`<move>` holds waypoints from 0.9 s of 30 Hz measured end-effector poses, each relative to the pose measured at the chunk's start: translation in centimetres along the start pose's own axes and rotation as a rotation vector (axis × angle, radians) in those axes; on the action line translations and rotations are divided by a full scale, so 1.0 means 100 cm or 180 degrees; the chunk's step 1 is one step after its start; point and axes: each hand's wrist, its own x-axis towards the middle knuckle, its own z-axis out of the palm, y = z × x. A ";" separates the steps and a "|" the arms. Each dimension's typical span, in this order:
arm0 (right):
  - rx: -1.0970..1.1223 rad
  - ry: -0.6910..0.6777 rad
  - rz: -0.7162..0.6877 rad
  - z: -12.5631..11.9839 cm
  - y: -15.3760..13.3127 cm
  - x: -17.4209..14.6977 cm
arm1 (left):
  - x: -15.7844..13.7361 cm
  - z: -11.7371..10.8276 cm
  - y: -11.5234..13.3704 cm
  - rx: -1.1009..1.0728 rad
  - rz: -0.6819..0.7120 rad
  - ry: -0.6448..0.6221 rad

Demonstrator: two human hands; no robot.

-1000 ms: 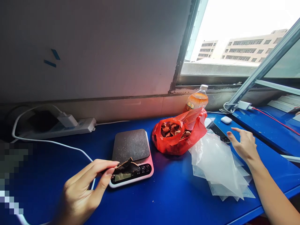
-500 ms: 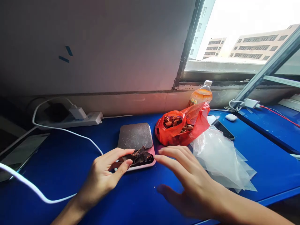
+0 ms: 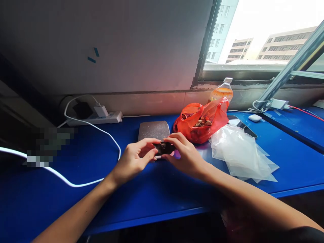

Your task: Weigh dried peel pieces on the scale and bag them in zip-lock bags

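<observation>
My left hand [image 3: 133,157] and my right hand [image 3: 187,155] both pinch a dark brown, wrinkled piece of dried peel [image 3: 164,148] between thumb and fingers, one at each end. They hold it above the front edge of a kitchen scale [image 3: 154,131] with a dark top and pink body. The scale's front panel is mostly hidden behind the peel and fingers. Right behind my right hand, a red plastic bag [image 3: 192,131] sits open, with several brown dried pieces [image 3: 203,122] inside.
Clear plastic bags [image 3: 243,155] lie stacked at the right, partly over a phone [image 3: 244,127]. A bottle of orange drink [image 3: 222,91] stands behind the red bag. At the left are a power strip [image 3: 111,118] and a white cable [image 3: 68,182] on the blue table [image 3: 157,192].
My right hand, open before, has closed on the right end of the dried peel. The left hand still grips it. The view has shifted, showing more of the table's front edge.
</observation>
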 end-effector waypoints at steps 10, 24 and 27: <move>0.0168 -0.0165 -0.0174 -0.008 0.003 0.004 | 0.006 -0.002 0.000 0.0186 0.0260 0.0109; 0.0264 -0.0046 -0.0311 -0.002 0.002 -0.004 | 0.000 0.002 -0.001 0.0215 0.0109 0.0018; 0.0301 -0.0151 -0.0446 -0.001 -0.001 -0.004 | -0.001 0.002 0.003 0.0129 0.0196 -0.0094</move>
